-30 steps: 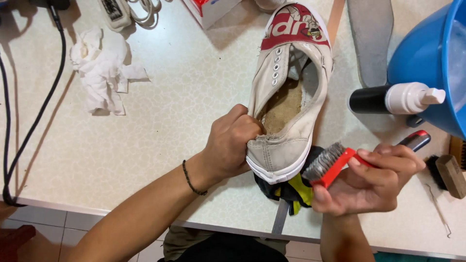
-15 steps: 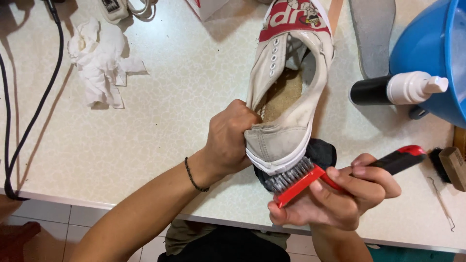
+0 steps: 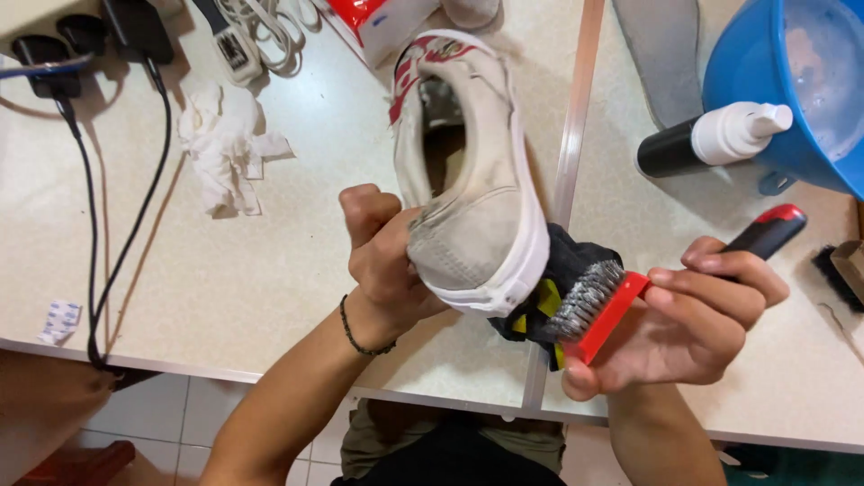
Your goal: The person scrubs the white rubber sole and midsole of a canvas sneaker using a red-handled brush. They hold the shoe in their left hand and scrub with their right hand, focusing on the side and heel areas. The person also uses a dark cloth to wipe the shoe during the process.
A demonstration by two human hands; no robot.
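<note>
Moved: the shoe has been rolled onto its side since a moment ago, its opening now facing left; the brush has come up closer to its toe.
Left hand: clenched around the shoe's near end, fingers curled over the grey toe cloth, a dark bracelet on the wrist.
Right hand: grasping the brush by its red back, bristles turned towards the shoe, black handle with a red tip pointing far right.
Shoe: held just above the near edge of the table, near centre, white sole rim facing right.
Between shoe and brush: a dark cloth with yellow patches, touching the toe and lying partly under the bristles.
Far right: blue basin with a black bottle with a white pump top lying against it.
Far centre: grey insole, red and white box.
Left: crumpled white tissue, black cables, white power strip.
Right edge: a second dark brush, partly cut off.
</note>
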